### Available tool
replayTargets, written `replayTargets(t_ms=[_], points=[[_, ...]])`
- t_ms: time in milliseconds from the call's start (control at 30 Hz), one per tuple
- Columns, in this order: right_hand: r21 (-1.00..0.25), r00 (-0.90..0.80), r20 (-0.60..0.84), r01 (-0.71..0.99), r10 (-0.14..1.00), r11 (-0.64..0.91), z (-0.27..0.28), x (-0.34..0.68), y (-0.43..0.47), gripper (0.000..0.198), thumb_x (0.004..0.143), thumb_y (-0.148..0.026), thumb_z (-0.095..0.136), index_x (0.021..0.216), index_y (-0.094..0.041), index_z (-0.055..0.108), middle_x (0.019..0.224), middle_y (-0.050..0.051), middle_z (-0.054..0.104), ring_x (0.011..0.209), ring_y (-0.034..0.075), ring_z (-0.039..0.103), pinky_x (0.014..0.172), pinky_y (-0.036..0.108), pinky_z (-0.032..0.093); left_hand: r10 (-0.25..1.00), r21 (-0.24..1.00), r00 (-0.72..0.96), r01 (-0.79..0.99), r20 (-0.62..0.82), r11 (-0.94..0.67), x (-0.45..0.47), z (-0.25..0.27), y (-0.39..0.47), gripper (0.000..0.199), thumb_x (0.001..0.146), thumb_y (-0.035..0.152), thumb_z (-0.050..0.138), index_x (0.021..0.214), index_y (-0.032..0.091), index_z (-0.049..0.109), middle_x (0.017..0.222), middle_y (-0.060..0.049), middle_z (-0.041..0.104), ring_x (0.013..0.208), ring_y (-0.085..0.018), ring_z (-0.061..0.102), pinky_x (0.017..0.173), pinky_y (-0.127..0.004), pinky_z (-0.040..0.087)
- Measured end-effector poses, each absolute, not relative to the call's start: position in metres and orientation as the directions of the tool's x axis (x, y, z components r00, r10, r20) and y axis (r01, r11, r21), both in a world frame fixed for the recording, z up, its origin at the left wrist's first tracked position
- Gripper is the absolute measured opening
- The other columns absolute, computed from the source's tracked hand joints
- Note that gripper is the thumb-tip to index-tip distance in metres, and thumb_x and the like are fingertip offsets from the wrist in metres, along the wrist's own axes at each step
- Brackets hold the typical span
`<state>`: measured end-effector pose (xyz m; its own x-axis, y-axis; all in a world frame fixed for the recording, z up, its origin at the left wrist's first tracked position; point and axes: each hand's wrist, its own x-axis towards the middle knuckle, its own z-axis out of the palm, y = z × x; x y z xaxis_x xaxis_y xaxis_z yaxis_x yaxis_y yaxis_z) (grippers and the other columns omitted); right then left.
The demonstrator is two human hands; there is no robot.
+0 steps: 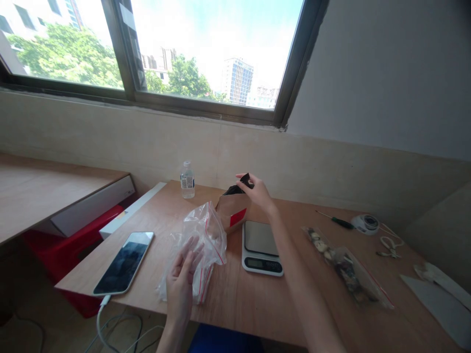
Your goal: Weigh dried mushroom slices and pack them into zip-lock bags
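My left hand point(183, 269) pinches a clear zip bag point(206, 230) with a red seal line, the thumb in front and the fingers partly seen through the plastic. Beneath it lie more clear zip bags point(202, 284) on the table. Over an opened brown cardboard box point(231, 208) with a red patch, my right hand point(255, 190) is closed on a thin black piece point(245, 179). More black material point(231, 189) shows at the box's opening; I cannot tell its kind. The right forearm crosses over a kitchen scale point(259, 245).
A phone point(125, 262) on a white cable lies at left, and a water bottle point(187, 181) stands behind. To the right are a filled zip bag point(348, 269), a screwdriver point(342, 222) and a white dome device point(365, 224). A red stool point(81, 245) stands beneath.
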<state>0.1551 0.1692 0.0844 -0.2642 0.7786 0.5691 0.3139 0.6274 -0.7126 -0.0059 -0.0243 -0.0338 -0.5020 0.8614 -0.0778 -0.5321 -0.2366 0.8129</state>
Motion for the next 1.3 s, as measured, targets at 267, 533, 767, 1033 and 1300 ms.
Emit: replayTargets(t_ms=[267,533,767,1033,1300], points=[[-0.687,-0.255,0.634,0.247,0.730,0.683,0.085,0.161,0.166,0.023,0.081,-0.039,0.059,0.089,-0.021,0.070,0.093,0.004,0.071,0.090,0.019,0.063,0.080,0.029,0.047,0.861,0.810,-0.503,-0.536,-0.079,-0.238,-0.006,-0.035,-0.023,0.045,0.074,0.032,0.068,0.118,0.021,0.062,0.129,-0.009,0.058,0.116,-0.027,0.056,0.095,-0.036,0.048],[-0.561,-0.379,0.680,0.282,0.628,0.778,0.088,0.158,0.170,0.014,0.081,-0.036,0.062,0.080,-0.026,0.072,0.089,0.000,0.073,0.092,0.018,0.063,0.089,0.031,0.044,0.869,0.825,-0.487,-0.523,-0.083,-0.215,-0.004,-0.036,-0.023,0.044,0.074,0.034,0.069,0.116,0.020,0.064,0.123,-0.010,0.062,0.112,-0.027,0.058,0.096,-0.038,0.047],[-0.568,-0.388,0.667,0.289,0.636,0.771,0.089,0.159,0.169,0.020,0.079,-0.042,0.064,0.085,-0.025,0.072,0.090,0.001,0.073,0.090,0.018,0.064,0.084,0.031,0.047,0.870,0.813,-0.485,-0.539,-0.089,-0.218,-0.002,-0.038,-0.022,0.040,0.074,0.033,0.069,0.113,0.021,0.065,0.122,-0.008,0.063,0.113,-0.024,0.058,0.094,-0.032,0.048],[-0.486,-0.272,0.756,0.378,0.596,0.788,0.083,0.169,0.142,0.031,0.091,-0.043,0.047,0.098,-0.023,0.069,0.109,0.006,0.067,0.109,0.019,0.056,0.098,0.037,0.039,0.875,0.816,-0.477,-0.538,-0.086,-0.213,-0.002,-0.038,-0.022,0.044,0.074,0.033,0.069,0.115,0.020,0.064,0.117,-0.009,0.066,0.111,-0.026,0.059,0.092,-0.033,0.050],[-0.581,-0.271,0.678,0.372,0.683,0.724,0.082,0.164,0.086,0.035,0.095,-0.039,0.038,0.089,-0.018,0.066,0.085,0.004,0.067,0.081,0.016,0.061,0.078,0.027,0.045,0.915,0.859,-0.404,-0.476,-0.020,-0.191,0.002,-0.038,-0.025,0.039,0.077,0.033,0.066,0.114,0.022,0.064,0.125,-0.007,0.061,0.117,-0.023,0.055,0.099,-0.030,0.044]])
